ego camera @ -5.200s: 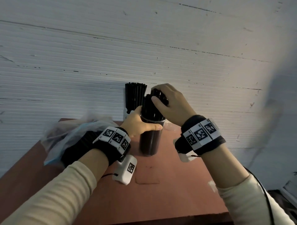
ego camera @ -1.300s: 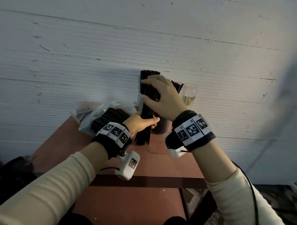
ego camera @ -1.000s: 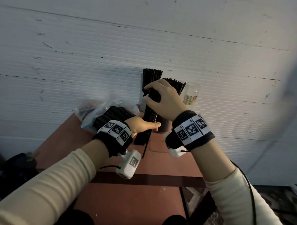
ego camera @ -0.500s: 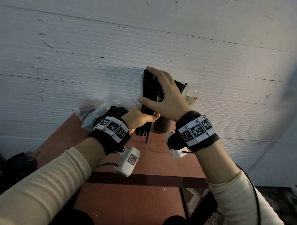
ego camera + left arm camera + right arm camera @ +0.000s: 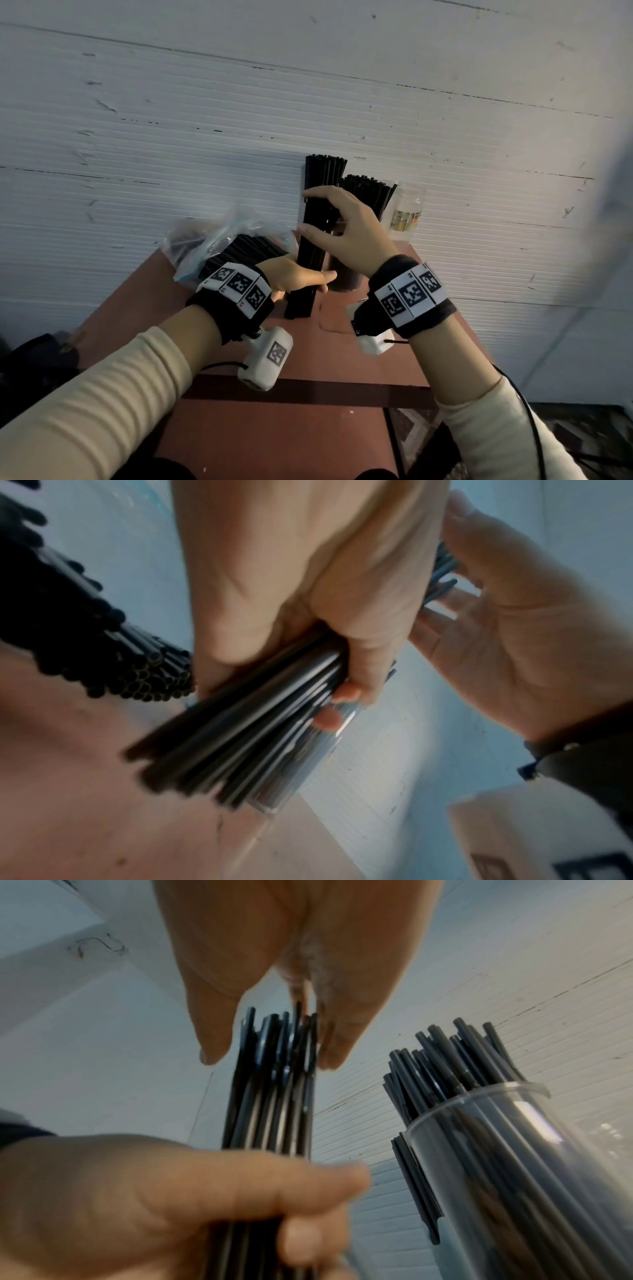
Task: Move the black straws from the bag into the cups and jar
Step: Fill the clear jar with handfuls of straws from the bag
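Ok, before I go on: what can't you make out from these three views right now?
- Far white cup: head view, hidden behind the held straw bundle and right hand.
- Bundle's lower ends: left wrist view, motion-blurred.
- Jar label: head view, too small to read.
- Straws left in the bag: count unclear through the crumpled plastic.
- Left hand fingers: head view, hidden behind the bundle.

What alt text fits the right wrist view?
The left hand grips an upright bundle of black straws, low in the frame, while the right hand reaches down from above, its straight fingers on either side of the bundle's tips. To the right stands a clear cup packed with more black straws, against a white ribbed wall.
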Motion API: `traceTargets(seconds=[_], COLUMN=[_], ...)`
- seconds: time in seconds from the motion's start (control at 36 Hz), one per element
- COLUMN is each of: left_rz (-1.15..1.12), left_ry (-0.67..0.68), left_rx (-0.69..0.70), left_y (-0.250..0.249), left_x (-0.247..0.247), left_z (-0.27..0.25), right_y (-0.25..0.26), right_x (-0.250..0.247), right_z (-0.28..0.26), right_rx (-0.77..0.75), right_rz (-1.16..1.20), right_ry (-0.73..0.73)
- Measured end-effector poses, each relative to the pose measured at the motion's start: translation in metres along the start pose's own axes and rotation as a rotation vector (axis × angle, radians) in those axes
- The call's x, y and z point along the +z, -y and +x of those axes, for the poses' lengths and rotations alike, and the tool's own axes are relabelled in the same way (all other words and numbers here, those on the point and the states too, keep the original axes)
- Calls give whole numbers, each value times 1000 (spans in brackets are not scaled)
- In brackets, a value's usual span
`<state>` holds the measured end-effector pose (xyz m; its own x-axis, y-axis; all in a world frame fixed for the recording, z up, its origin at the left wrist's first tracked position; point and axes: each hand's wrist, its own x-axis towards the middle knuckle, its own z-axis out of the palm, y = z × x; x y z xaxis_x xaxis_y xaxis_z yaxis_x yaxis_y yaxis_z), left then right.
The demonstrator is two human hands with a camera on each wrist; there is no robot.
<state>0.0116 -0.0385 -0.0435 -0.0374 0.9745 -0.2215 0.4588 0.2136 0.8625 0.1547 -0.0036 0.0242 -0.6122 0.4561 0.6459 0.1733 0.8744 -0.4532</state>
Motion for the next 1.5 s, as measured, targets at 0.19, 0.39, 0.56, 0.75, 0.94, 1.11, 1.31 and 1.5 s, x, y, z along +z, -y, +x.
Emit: traceTargets(seconds=[0.19,0.39,0.56,0.75,0.94,1.11,1.31,1.5], left_rz=[-53,156,-6,-190,-104,-60,34,57], left_ry=[-45,129,102,-362,-192,-168,-131,-153], left_rx=[339,482,483,486,415,458,431,475], left_y=[-24,-51,-53,-57,-70,-64,-58,-60], left_x=[4,2,11,8,-10,-13,-17,-17], left_z=[-16,-41,-26,14,69,96,103,95], right_y=[5,10,-2,-23,-42,-58,-65,-60], right_x=[-16,-24,-30,-81,-102,-103,-105,-103], right_z=[-6,-11,-4,32,61,74,83,83], right_rx=[179,174,153,177,261,257,215,187], right_rz=[118,7,120,324,345,273,147,143], right_ry=[-175,231,94,-224,-289,-254,-201,-157])
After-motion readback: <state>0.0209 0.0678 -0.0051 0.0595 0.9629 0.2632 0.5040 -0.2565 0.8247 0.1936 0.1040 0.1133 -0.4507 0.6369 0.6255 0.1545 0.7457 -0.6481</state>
